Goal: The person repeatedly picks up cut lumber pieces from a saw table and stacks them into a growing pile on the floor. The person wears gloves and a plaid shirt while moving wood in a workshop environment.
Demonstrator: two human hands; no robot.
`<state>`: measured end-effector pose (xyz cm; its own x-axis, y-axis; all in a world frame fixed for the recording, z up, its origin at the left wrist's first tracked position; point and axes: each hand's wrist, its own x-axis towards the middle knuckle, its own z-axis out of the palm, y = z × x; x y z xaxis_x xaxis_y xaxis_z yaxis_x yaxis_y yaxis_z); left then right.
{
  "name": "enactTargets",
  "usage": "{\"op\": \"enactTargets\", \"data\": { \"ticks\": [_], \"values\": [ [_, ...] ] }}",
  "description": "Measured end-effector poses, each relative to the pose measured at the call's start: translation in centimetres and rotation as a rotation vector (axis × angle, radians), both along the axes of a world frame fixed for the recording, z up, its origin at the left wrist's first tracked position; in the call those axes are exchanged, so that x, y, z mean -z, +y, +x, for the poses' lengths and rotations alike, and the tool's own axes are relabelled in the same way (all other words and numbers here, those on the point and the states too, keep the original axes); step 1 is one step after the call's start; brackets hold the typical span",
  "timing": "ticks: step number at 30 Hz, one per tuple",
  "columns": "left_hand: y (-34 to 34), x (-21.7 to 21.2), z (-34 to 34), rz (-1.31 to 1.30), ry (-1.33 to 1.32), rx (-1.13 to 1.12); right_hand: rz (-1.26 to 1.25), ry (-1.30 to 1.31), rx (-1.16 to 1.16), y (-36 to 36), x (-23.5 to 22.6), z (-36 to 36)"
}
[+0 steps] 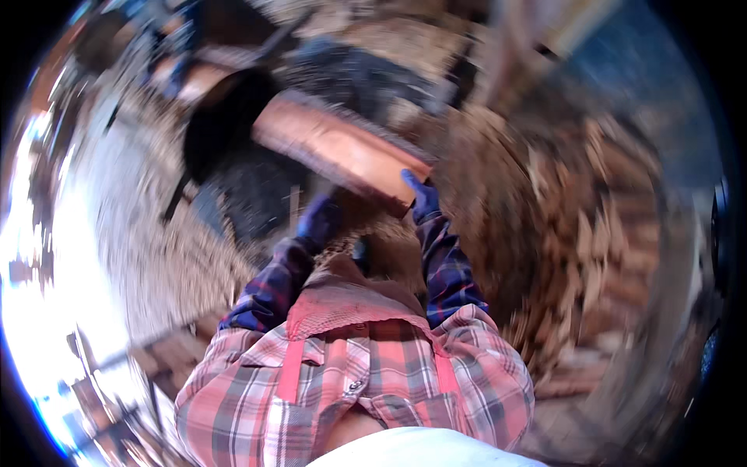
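A long reddish-brown block with flat faces, seemingly of fired clay or wood [338, 148], is held out ahead of the chest, tilted so that its far end rises toward the upper left. The whole view is smeared by motion, so fine detail cannot be made out.

The right hand, covered by a blue glove [422, 194], is clasped on the near end of the block, with its fingers laid up over the block's top edge. The left hand, also in a blue glove [319, 218], is pressed against the underside of the block, just below its near half; whether its fingers are curled around the block or merely supporting it cannot be told through the blur.

Both forearms are clothed in dark plaid sleeves [443, 265], and a red and grey checked shirt [350, 373] is seen below the block, nearest the camera.

Behind the far end of the block a large dark round shape [222, 121] is seen, touching or overlapping it. To the right of the block a heap of brownish stacked pieces [591, 233] is spread. To the left of the block, pale rough ground [148, 226] is visible.
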<state>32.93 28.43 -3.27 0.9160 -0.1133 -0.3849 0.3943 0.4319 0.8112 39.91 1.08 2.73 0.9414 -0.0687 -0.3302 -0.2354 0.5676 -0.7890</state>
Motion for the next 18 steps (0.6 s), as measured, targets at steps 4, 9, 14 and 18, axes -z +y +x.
{"op": "enactTargets", "data": {
  "ticks": [4,9,14,18],
  "values": [
    [-11.1,-5.0,2.9,-0.473,0.213,0.112,-0.236,-0.145,0.248,-15.4,-7.0,-13.1],
    [-36.9,-15.2,-0.3,-0.698,0.112,0.746,-0.415,-0.114,0.763,-29.1,-17.4,-35.1],
    [-51.9,-27.0,-12.2,-0.299,-0.392,1.221,-2.069,0.404,1.091,-35.6,-14.5,-57.4],
    [-50.6,-21.3,-13.0,-0.262,-0.315,1.221,-0.732,0.210,1.620,-39.9,-4.8,-65.6]
  ]
}}
